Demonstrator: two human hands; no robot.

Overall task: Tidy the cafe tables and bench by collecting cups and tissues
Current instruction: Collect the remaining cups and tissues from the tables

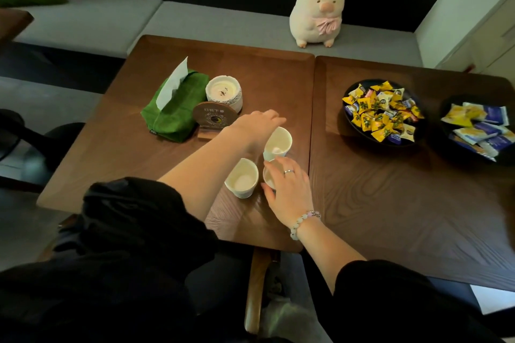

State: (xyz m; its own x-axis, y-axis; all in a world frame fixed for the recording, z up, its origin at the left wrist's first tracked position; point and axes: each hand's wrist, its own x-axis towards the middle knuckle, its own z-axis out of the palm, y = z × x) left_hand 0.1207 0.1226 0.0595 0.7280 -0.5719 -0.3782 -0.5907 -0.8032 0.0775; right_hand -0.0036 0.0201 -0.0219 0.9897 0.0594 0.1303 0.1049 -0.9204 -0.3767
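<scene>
Evidently mid-collection, the right hand (289,189) curls its fingers (282,166) around the nearest cup (268,177) on the wooden worktop (139,153), while the left hand (257,124) reaches, outstretched and grasping nothing, over the far cup (278,142); next, probably, stacking these with the third cup (242,178).

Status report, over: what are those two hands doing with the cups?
Right hand grips near cup. Left hand over far cup, grip unclear. Third cup untouched. Round sign close by left wrist.

Three cups (278,142) (242,178) (268,175), two tables (111,147) (390,203), two snack bowls (355,131) (448,100), one plush pig (317,14).
</scene>
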